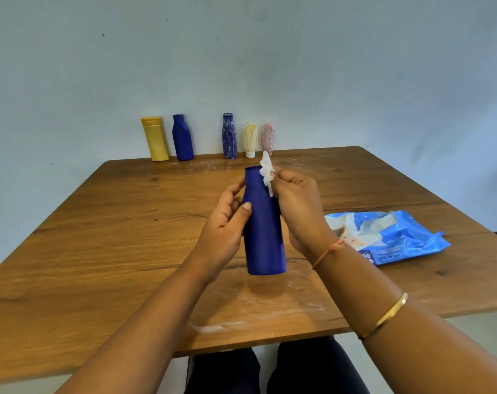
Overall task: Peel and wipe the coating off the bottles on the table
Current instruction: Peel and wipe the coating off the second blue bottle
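Head view: left hand [227,223] wraps its grip round the blue plastic bottle [264,223], held above the table; right hand [295,206] pinches a white wipe [267,173] at its neck. Best: steady it, wipe downward.

The wipes pack [389,237] print is partly hidden by the right wrist and too small to read.

five bottles [207,137] stand along the table's [99,223] far edge, wipes pack [389,237] lying right.
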The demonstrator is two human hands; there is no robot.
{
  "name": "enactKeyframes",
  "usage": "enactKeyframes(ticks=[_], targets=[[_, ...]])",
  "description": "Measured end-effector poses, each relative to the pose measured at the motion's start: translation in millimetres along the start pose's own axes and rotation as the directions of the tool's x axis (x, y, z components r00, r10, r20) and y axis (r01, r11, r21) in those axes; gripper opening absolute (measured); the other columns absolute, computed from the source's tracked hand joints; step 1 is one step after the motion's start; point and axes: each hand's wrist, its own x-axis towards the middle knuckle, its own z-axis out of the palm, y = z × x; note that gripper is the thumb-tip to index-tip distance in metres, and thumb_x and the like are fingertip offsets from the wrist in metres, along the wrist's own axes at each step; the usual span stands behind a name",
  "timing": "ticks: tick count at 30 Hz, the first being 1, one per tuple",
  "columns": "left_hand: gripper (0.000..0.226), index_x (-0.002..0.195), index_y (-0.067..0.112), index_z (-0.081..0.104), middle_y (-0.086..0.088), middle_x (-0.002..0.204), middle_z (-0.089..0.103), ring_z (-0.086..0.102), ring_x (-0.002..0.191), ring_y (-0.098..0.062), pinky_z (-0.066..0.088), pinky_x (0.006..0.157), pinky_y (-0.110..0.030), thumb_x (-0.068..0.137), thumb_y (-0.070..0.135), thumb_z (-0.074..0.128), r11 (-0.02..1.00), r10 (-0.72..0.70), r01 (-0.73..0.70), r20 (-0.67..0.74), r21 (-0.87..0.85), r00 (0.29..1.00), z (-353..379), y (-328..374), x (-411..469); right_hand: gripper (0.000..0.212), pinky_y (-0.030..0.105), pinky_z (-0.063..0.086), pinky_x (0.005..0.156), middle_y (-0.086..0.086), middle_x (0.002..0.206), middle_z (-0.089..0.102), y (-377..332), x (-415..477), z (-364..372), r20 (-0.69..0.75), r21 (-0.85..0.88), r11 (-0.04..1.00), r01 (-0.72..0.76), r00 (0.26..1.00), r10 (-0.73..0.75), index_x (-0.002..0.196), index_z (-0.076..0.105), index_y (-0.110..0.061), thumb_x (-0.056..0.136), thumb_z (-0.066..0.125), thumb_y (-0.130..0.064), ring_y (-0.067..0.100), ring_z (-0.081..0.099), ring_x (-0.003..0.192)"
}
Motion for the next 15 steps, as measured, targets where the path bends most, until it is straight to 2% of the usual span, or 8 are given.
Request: enactKeyframes(ticks=[1,3,5,7,8,10,12,15], targets=[[0.038,0.131,0.029,0.039,0.005,0.089,0.063,0.060,0.093,-0.009,0.052,0.088,-0.036,0.098,0.010,0.040,1.000,-0.012,0.012,-0.005,-0.002,1.000,1.3,-1.9,-0.9,0.020,0.032,0.050,0.067,0.006,0.079,0.069,1.1,0.1,-0.2,-0.003,-0.010,1.000,-0.020,1.000,0.020,0.086,0.071,-0.015,0.093,0.053,-0.017,0.014,0.057,0.069],[0.037,0.128,0.032,0.038,0.005,0.091,0.064,0.061,0.094,-0.012,0.052,0.089,-0.041,0.098,0.010,0.040,1.000,-0.020,0.020,-0.025,0.012,0.999,4.7,-5.5,-1.3,0.023,0.031,0.044,0.063,0.010,0.079,0.068,4.6,-2.0,1.2,-0.049,-0.162,0.986,0.046,0.997,-0.055,0.081,0.070,-0.010,0.093,0.052,-0.018,0.016,0.053,0.065],[0.032,0.124,0.029,0.042,0.001,0.107,0.064,0.061,0.099,-0.017,0.050,0.092,-0.046,0.098,0.011,0.041,1.000,-0.017,0.018,-0.045,0.024,0.999,6.6,-5.5,-0.6,0.024,0.016,0.040,0.058,0.000,0.078,0.066,7.5,-7.9,3.5,-0.067,-0.275,0.951,0.144,0.983,-0.169,0.081,0.069,-0.008,0.093,0.051,-0.017,0.006,0.051,0.062],[0.035,0.126,0.024,0.044,0.003,0.100,0.065,0.061,0.091,-0.020,0.053,0.086,-0.044,0.095,0.010,0.048,1.000,-0.017,0.017,-0.031,0.026,0.999,6.7,-1.8,0.1,0.022,0.007,0.036,0.052,-0.011,0.071,0.059,7.5,-12.2,4.6,-0.063,-0.324,0.928,0.182,0.975,-0.213,0.078,0.066,-0.016,0.094,0.051,-0.017,0.000,0.049,0.059],[0.040,0.128,0.022,0.043,0.005,0.099,0.066,0.063,0.088,-0.018,0.056,0.080,-0.037,0.091,0.008,0.054,1.000,-0.014,0.014,-0.016,0.015,1.000,6.9,0.0,-0.1,0.023,0.008,0.035,0.051,-0.012,0.067,0.057,7.0,-12.7,4.2,-0.066,-0.330,0.927,0.178,0.975,-0.210,0.074,0.064,-0.018,0.093,0.051,-0.017,0.000,0.048,0.057],[0.054,0.128,0.021,0.043,0.004,0.113,0.062,0.064,0.094,-0.016,0.056,0.073,-0.024,0.082,0.003,0.065,1.000,0.012,-0.011,-0.021,0.022,1.000,7.3,1.1,0.1,0.029,0.014,0.036,0.052,-0.009,0.060,0.054,6.2,-10.4,2.6,-0.080,-0.301,0.942,0.147,0.981,-0.179,0.066,0.061,-0.018,0.093,0.052,-0.018,0.003,0.046,0.055],[0.061,0.124,0.022,0.042,0.005,0.123,0.055,0.063,0.099,-0.017,0.056,0.074,-0.024,0.075,0.001,0.071,0.999,0.029,-0.026,-0.060,0.048,0.998,7.1,0.7,0.2,0.030,0.022,0.039,0.055,-0.005,0.060,0.055,5.3,-7.7,3.0,-0.080,-0.283,0.953,0.105,0.988,-0.132,0.064,0.061,-0.017,0.093,0.052,-0.019,0.007,0.047,0.058],[0.059,0.125,0.018,0.040,0.003,0.125,0.053,0.064,0.097,-0.015,0.057,0.075,-0.028,0.077,-0.004,0.069,0.999,0.044,-0.043,-0.053,0.018,0.998,3.1,-1.3,-0.8,0.025,0.033,0.043,0.060,0.006,0.067,0.060,4.7,-4.8,5.2,-0.055,-0.247,0.967,0.055,0.996,-0.071,0.071,0.065,-0.010,0.091,0.052,-0.017,0.015,0.050,0.064]])
